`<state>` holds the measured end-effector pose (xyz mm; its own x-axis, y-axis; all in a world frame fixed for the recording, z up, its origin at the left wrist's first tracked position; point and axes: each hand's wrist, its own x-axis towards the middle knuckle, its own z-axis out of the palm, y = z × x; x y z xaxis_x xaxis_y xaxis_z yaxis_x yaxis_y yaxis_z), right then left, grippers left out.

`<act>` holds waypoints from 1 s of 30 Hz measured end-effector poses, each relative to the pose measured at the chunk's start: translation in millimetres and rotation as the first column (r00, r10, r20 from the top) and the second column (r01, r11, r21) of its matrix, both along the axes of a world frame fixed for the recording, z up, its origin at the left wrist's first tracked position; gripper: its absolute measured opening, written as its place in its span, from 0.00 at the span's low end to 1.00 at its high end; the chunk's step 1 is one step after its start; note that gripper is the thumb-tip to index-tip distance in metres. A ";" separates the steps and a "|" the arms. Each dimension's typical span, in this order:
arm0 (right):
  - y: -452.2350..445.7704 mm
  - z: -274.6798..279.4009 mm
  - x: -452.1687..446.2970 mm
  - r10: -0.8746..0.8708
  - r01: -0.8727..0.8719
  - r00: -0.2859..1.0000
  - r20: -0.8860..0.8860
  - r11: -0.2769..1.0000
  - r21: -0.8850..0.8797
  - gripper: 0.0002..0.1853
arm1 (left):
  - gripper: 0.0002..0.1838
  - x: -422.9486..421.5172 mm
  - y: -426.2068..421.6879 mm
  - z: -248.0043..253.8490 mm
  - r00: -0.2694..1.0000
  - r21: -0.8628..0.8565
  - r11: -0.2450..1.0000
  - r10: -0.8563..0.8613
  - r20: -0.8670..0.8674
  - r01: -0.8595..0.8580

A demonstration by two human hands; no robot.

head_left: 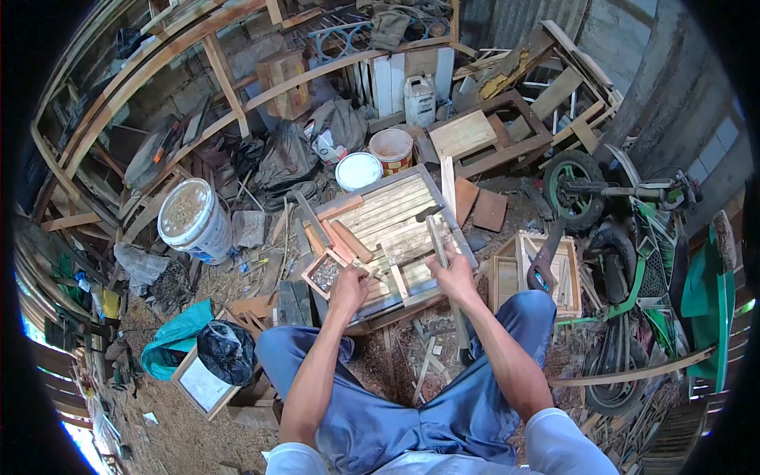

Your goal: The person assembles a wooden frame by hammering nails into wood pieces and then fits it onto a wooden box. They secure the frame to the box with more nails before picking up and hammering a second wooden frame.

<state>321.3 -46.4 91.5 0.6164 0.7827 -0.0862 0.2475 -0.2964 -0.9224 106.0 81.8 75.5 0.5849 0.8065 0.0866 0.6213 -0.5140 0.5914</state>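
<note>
My right hand [454, 279] is wrapped round the wooden handle of a hammer [436, 240], its dark head pointing away over a low slatted worktop [388, 207]. My left hand [348, 290] is closed with fingertips pinched together; whatever they hold is too small to make out. Beside it, on the left, sits a small wooden box [307, 273] with nails [325, 274] inside. A wooden board [405, 246] lies under the hammer, and a narrow wood strip [398, 282] stands between my hands. Several reddish wood pieces [351, 241] and a flat blade-like tool [311, 218] lie beyond my left hand.
To the right, a handsaw [545, 260] rests on a wooden frame box [507, 279], near a green motorbike [645, 261]. Buckets [194, 222] and a white-lidded pail [358, 171] stand left and behind. Wood scraps [431, 364] litter the ground between my legs.
</note>
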 end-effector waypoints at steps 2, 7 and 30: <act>-6.0 11.5 -2.1 0.012 -0.012 1.000 -0.001 0.999 -0.040 0.13 | 0.11 3.8 -0.8 3.2 1.000 0.002 1.000 -0.011 0.030 0.011; -28.7 33.7 11.3 -0.011 0.006 0.996 -0.094 0.998 -0.055 0.13 | 0.12 33.1 -5.2 8.5 0.944 0.031 0.989 -0.145 0.297 0.142; -306.6 -60.8 227.7 -0.801 0.818 0.508 -0.318 0.564 -0.112 0.13 | 0.09 414.0 -218.2 -43.5 0.455 -0.165 0.426 -0.860 0.232 0.890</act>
